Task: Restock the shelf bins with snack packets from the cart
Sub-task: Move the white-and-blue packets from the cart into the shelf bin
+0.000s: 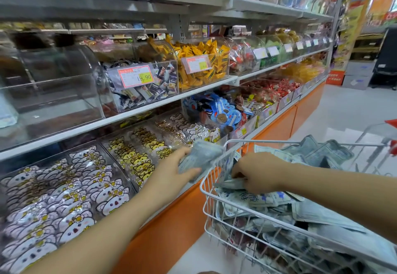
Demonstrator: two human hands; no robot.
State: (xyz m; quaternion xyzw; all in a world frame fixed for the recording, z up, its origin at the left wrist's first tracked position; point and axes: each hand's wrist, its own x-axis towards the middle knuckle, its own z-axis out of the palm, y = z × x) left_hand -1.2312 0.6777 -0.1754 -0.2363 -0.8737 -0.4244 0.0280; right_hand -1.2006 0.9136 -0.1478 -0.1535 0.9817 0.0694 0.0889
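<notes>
A white wire cart (217,196) at the lower right is heaped with pale blue snack packets (318,213). My left hand (171,170) grips a bunch of these blue packets (199,155) just left of the cart's rim, in front of the bottom shelf bins. My right hand (257,174) reaches down into the cart, its fingers curled round more blue packets (234,184) in the pile. A large clear bin (53,93) on the middle shelf at the left looks nearly bare.
Clear bins fill the shelves: white cartoon packets (64,198) and yellow cartoon packets (137,153) at the bottom, dark packets (146,88) and yellow sweets (202,63) in the middle. An orange base panel (167,230) runs below. The aisle floor (343,110) opens to the right.
</notes>
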